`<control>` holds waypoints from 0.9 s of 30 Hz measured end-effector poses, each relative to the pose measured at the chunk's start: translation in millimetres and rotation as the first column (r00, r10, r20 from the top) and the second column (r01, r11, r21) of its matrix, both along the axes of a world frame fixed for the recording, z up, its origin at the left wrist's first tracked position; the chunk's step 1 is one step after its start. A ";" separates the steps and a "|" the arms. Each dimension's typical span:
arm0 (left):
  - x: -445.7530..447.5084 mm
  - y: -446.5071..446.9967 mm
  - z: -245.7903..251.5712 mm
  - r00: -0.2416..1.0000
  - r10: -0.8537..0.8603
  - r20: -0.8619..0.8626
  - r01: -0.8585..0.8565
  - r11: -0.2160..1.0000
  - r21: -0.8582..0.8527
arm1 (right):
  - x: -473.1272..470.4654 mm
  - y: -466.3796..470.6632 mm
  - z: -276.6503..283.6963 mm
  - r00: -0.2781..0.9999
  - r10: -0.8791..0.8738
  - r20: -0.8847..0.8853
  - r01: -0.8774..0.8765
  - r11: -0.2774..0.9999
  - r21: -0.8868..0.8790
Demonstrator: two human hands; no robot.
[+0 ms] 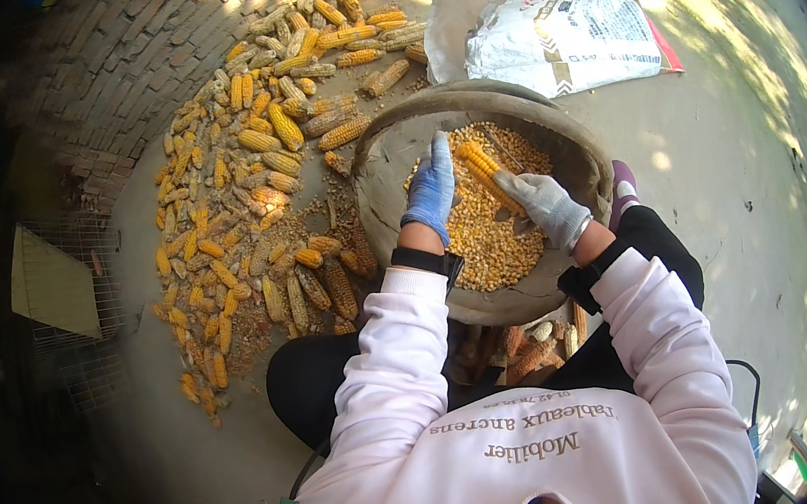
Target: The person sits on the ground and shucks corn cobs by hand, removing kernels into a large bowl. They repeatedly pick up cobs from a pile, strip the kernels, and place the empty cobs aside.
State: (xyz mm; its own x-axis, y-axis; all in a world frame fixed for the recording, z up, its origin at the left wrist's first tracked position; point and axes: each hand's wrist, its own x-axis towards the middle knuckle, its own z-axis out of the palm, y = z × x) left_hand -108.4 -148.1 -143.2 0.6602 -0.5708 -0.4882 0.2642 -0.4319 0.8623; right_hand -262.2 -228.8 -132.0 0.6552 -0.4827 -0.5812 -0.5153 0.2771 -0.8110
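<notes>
In a blue-coated glove, my left hand (432, 192) is held straight above the left side of a round grey-brown basin (389, 133). Its fingers point away from me, and nothing shows in it. My right hand (549, 207), in a pale grey glove, grips a yellow corn cob (480, 167) that tilts up and left toward the left hand. Kernels still cover the part of the cob that I see. Loose yellow kernels (487, 257) lie spread over the basin's floor under both hands. A thin dark rod (504, 149) rests on the kernels at the far side.
A large heap of corn cobs (230, 190) covers the floor to the left. Behind the basin lies a white printed woven sack (573, 31). Reddish bare cobs (533, 357) lie between my legs. A wire cage (68, 286) stands far left, beside a brick surface (94, 71).
</notes>
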 end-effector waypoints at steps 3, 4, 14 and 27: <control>-15.1 11.2 13.2 0.989 -0.090 -0.116 0.089 0.996 -0.016 | -6.3 12.8 9.7 0.987 -0.098 0.128 0.093 0.995 0.047; -25.2 15.0 16.7 0.971 -0.154 -0.185 0.140 0.986 -0.085 | -7.4 17.5 12.6 0.981 -0.100 0.168 0.101 0.995 0.007; -44.5 58.8 106.0 0.802 -0.517 -0.299 0.397 0.836 -0.380 | -33.6 14.9 55.2 0.752 -0.029 0.659 0.322 0.888 -0.328; -80.6 73.6 111.9 0.796 -0.539 -0.277 0.494 0.842 -0.218 | -10.8 31.2 51.4 0.702 -0.319 0.636 0.244 0.948 0.207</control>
